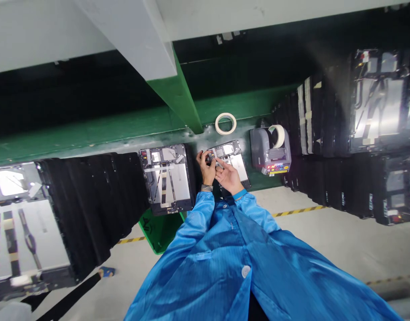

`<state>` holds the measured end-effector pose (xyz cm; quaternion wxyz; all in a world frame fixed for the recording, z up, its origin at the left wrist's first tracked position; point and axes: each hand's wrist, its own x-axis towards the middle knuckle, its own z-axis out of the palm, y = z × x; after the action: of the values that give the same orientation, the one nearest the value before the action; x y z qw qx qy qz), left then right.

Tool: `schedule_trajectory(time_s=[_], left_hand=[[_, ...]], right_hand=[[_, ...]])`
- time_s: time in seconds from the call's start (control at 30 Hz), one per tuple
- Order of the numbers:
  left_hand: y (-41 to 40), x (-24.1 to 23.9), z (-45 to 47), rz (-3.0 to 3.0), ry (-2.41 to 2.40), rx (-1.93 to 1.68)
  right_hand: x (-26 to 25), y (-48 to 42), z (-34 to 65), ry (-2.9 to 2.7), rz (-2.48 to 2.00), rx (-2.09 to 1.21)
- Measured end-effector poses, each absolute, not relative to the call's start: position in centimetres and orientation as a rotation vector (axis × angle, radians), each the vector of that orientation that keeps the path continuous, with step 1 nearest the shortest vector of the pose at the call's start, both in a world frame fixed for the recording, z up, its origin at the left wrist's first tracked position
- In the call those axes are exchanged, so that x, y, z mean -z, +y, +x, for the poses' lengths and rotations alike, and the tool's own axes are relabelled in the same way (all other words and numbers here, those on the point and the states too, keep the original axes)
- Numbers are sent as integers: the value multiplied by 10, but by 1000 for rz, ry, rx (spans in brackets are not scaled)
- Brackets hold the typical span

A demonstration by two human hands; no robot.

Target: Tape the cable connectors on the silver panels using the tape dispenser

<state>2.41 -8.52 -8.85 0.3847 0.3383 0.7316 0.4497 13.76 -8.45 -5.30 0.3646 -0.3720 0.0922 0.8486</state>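
An opened tablet-like device [234, 161] with a silvery inside lies on the green bench in front of me. My left hand [206, 167] rests on its left upper corner with fingers curled and pressed against it. My right hand [227, 174] lies over the device's middle, fingers pinched near the left hand's fingertips. What the fingers hold is too small to make out. Both arms wear blue sleeves.
A second opened device [167, 178] lies to the left. A tape dispenser [270, 150] and a loose tape roll [225, 123] sit to the right and behind. Stacks of dark trays with devices stand at left [91, 205] and right [358, 133]. A green bin [159, 229] is below the bench.
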Motion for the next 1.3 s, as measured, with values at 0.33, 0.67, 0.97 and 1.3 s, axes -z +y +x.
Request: schedule_trajectory(time_s=[0.33,0.67,0.97,1.3], left_hand=[[-87,98,22,921,1853,-1139],[-87,103,21,987,1868,-1103],[-87,105,20,1045,1870,-1072],[-87,105,19,1111,1903,-1088]], right_hand=[[50,-83,138,241,-992,-2190],[49,-80,137,272,-986,-2194],[50,-80,137,285,-994,-2197],[45,-87,142,232,-1074,-2175]])
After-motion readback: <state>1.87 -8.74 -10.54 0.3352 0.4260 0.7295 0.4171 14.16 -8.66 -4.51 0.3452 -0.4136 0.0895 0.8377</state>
